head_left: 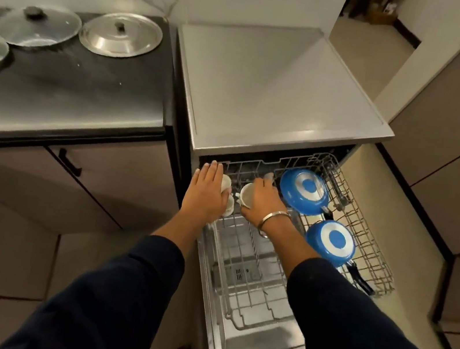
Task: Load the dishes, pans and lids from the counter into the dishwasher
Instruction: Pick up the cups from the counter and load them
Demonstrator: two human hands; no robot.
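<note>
The dishwasher [284, 98] stands open with its upper rack [366, 227] pulled out. Beside the dishwasher, four lids [120, 34] lie on the dark surface [84, 89]. In the rack, two blue pans [303, 191] sit bottom-up. The right hand [263, 203] grips a white cup [246, 194]; the left hand [207, 192], fingers straight, lies over another cup [225, 182].

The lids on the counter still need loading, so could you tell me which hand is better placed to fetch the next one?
Probably the left hand. It lies flat on the cups at the rack's counter side, nearer the steel lid, while the right hand grips a white cup farther away.
</note>
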